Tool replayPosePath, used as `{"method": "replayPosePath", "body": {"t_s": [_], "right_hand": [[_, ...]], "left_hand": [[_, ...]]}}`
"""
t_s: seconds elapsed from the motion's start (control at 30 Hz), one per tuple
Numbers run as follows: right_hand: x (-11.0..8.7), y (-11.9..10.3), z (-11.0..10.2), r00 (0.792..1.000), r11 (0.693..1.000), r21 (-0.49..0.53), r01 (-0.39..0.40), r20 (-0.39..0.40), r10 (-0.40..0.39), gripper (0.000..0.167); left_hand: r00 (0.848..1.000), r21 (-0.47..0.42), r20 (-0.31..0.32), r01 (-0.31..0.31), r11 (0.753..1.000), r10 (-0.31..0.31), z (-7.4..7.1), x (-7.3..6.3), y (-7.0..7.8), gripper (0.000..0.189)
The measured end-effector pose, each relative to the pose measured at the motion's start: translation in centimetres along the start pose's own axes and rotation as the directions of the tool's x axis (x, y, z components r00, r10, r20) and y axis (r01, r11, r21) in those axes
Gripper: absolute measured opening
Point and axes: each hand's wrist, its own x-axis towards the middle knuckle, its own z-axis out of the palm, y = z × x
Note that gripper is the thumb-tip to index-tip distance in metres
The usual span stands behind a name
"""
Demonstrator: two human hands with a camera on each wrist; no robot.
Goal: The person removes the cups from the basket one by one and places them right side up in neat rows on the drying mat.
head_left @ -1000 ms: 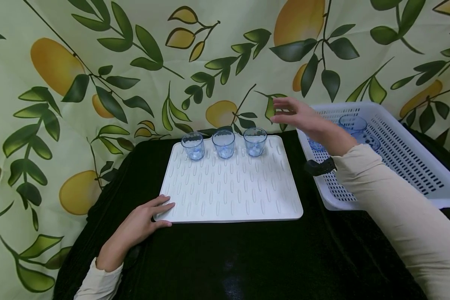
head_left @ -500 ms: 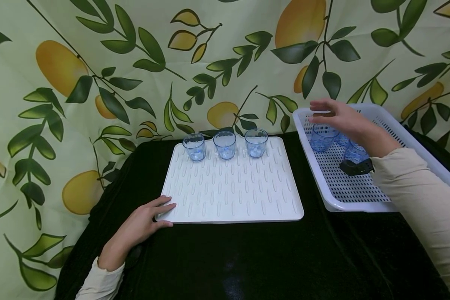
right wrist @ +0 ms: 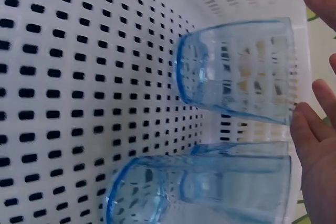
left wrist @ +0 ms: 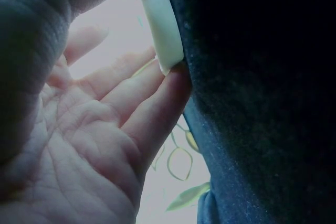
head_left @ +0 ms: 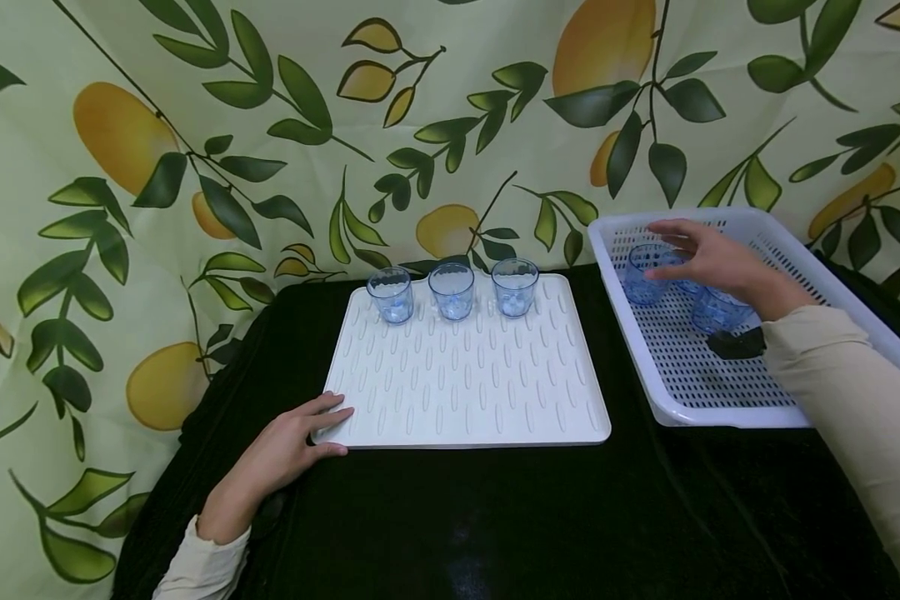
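My left hand (head_left: 277,450) rests on the near left corner of a white drying mat (head_left: 457,392) with oval ridges, fingers fairly straight. Up close, the left wrist view has its fingers (left wrist: 157,103) against the mat's edge (left wrist: 164,30). Along the mat's far side stand three clear blue glasses, a left one (head_left: 392,298), a middle one (head_left: 452,293) and a right one (head_left: 514,289). My right hand (head_left: 716,262) is over a white basket (head_left: 678,412), fingers spread at the rim of a blue glass (right wrist: 236,72). Beside that one are more blue glasses (right wrist: 210,187), partly covered by the hand.
A dark cloth (head_left: 450,517) covers the table under the mat and basket. Behind hangs a pale curtain (head_left: 285,167) printed with leaves and yellow fruit. The basket has slotted walls and stands right of the mat.
My right hand has moved right from near the mat's far right corner to over the basket, then lowered to the glass there. The left hand stays at the mat's corner.
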Motion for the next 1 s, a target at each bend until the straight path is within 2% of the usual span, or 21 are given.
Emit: {"method": "replayPosePath", "body": {"t_s": [0.23, 0.5, 0.6, 0.8, 1.0], "right_hand": [[0.2, 0.5, 0.2, 1.0, 0.996, -0.085, -0.001, -0.02, -0.001, 0.1], [0.3, 0.9, 0.2, 0.999, 0.995, -0.094, 0.02, 0.042, -0.016, 0.107], [0.4, 0.9, 0.2, 0.998, 0.995, -0.098, 0.034, 0.053, -0.029, 0.109], [0.4, 0.4, 0.8, 0.994, 0.98, -0.173, 0.099, 0.067, -0.088, 0.11], [0.3, 0.1, 1.2, 0.993, 0.989, -0.112, 0.092, 0.088, -0.082, 0.114]], "left_hand": [[1.0, 0.0, 0.002, 0.006, 1.0, -0.006, -0.1, 0.1, 0.2, 0.054], [1.0, -0.001, -0.001, 0.006, 1.0, -0.006, -0.1, 0.1, 0.2, 0.053], [1.0, 0.001, -0.002, 0.007, 1.0, -0.007, 0.0, 0.2, 0.2, 0.053], [1.0, 0.005, 0.005, 0.015, 1.0, -0.015, -0.1, 0.3, 0.3, 0.053], [1.0, 0.01, 0.004, 0.014, 1.0, -0.014, -0.1, 0.1, 0.2, 0.053]]}}
